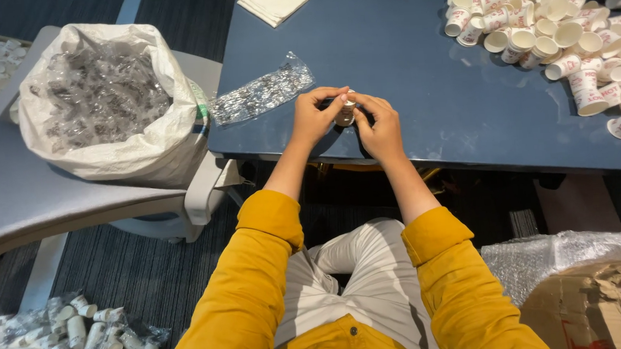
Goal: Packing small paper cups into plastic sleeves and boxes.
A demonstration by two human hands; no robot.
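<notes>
White paper, a small cup (347, 112), sits pinched between both hands at the near edge of the dark blue table (404, 61). My left hand (315, 117) closes on it from the left, thumb and forefinger curled over its top; my right hand (379, 127) closes on it from the right, fingertips meeting the left ones over the cup. Both grips are shut on that one cup, which is held just above the tabletop; I cannot tell whether its base touches the surface.

Just left of the grip lies a crinkled clear plastic sleeve (262, 95), flat on the table. Further left, off the table, a white woven sack (108, 100) full of clear wrappers rests on a grey chair (31, 191). Well to the right of the grip, a heap of loose paper cups (567, 22) spreads across the far corner. Beyond the grip, at the far edge, lies a folded cream napkin (272, 1). Below the grip, yellow sleeves (259, 271) run back towards me.
</notes>
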